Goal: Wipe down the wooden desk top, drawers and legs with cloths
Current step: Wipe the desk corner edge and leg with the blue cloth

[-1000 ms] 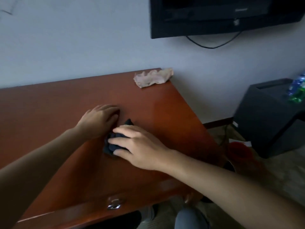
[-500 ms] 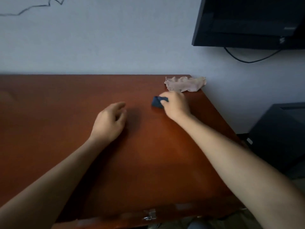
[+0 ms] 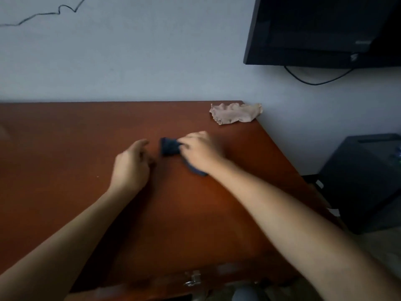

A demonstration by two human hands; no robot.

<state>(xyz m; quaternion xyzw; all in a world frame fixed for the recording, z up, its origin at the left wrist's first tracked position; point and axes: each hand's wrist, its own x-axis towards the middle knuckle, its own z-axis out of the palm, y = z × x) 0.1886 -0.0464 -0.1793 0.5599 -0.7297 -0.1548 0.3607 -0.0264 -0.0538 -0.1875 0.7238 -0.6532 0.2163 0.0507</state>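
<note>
The wooden desk top (image 3: 65,148) fills the lower left of the head view. My right hand (image 3: 197,151) lies over a dark blue cloth (image 3: 168,147) near the middle of the top, fingers curled onto it. Part of the cloth pokes out to the left of my fingers and part under my wrist. Just left of the cloth, my left hand (image 3: 132,168) rests on the wood, fingers loosely bent and holding nothing. A crumpled beige cloth (image 3: 236,112) sits at the far right corner. A metal drawer handle (image 3: 193,279) shows on the front edge.
A black television (image 3: 325,29) hangs on the wall at the upper right, a cable looping below it. To the right of the desk, a dark cabinet (image 3: 358,181) stands on the floor. The desk's right edge runs diagonally toward me.
My right hand has slid the blue cloth back from near the beige cloth toward the middle of the desk, close to my left hand. The left hand has barely moved.
</note>
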